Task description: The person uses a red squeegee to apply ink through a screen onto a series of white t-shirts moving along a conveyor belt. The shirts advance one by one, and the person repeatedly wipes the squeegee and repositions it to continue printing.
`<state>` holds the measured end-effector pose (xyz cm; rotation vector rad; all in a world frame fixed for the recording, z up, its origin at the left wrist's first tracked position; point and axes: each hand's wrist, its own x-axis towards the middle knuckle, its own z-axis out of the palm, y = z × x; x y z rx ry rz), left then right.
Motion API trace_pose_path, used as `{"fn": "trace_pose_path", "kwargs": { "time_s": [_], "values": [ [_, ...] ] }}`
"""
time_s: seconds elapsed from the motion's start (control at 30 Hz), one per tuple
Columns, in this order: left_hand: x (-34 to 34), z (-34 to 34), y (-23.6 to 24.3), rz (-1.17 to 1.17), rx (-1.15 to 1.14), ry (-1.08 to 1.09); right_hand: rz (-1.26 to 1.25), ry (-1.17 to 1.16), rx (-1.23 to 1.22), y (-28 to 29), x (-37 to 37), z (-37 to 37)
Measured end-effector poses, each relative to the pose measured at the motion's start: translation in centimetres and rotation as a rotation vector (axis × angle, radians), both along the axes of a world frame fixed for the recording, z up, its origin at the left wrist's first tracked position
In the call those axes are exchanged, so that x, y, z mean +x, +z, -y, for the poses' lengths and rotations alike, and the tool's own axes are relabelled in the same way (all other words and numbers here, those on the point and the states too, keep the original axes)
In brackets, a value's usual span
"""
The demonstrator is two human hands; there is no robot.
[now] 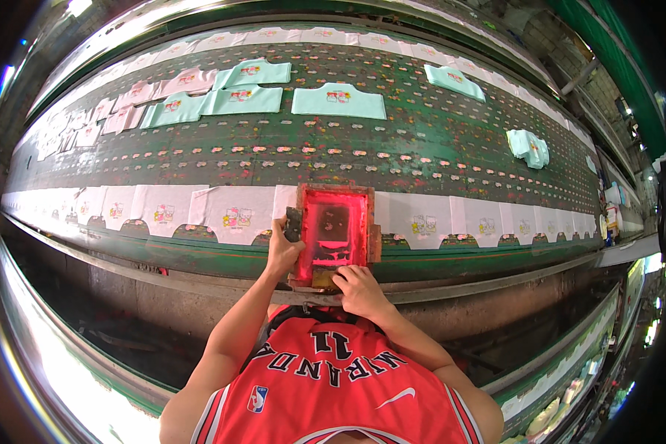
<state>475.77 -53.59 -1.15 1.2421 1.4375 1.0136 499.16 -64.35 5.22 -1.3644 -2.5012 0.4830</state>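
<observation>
A screen printing frame (371, 211) lies over the row of white fabric pieces right in front of me. Its inside is stained bright pink-red, with a dark rectangular patch in the middle and dark smears of ink near its close end. My left hand (281, 250) is closed around a dark block (294, 224) at the frame's left side. At the near end my right hand (361, 290) has its fingers bent over the edge, against a yellowish block (323, 279). The undersides of the fingers are hidden. Fabric beneath the frame is covered.
White printed fabric pieces (237, 215) line the near edge of the long green table (222, 169), on both sides of the frame. Mint pieces (338, 101) and pink pieces (189, 81) lie farther back. A crumpled mint piece (527, 148) sits at the right. A rail (177, 281) runs before me.
</observation>
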Motion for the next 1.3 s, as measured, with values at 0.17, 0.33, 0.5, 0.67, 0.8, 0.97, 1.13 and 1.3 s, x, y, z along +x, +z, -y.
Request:
{"fn": "trace_pose_path", "kwargs": {
  "time_s": [0.17, 0.33, 0.5, 0.67, 0.8, 0.97, 1.13, 1.3],
  "values": [
    [-0.3, -0.3, -0.9, 0.021, 0.008, 0.032, -0.098, -0.123, 0.059, -0.2, -1.1, -0.4],
    [-0.2, -0.4, -0.2, 0.145, -0.081, 0.043, -0.158, -0.170, 0.198, -1.1, -1.3, -1.9],
    [0.1, -0.2, 0.2, 0.290, -0.099, 0.062, -0.173, -0.177, 0.171, 0.6, -0.2, -1.7],
    [0.1, -0.3, 0.5, 0.300, -0.124, 0.071, -0.102, -0.131, 0.265, -1.0, 0.2, -1.5],
    [-0.3, -0.3, -0.7, 0.273, -0.113, 0.078, -0.074, -0.171, 0.285, -1.6, -0.4, -4.9],
    [-0.1, -0.4, 0.2, 0.244, -0.147, 0.072, -0.067, -0.254, 0.341, -2.8, -0.4, -11.3],
    [-0.2, -0.3, -0.3, 0.248, -0.122, 0.078, -0.103, -0.238, 0.340, -2.7, 0.2, -15.1],
    [0.0, -0.3, -0.2, 0.259, -0.095, 0.067, -0.083, -0.254, 0.306, -2.4, 0.7, -17.8]
  ]
}}
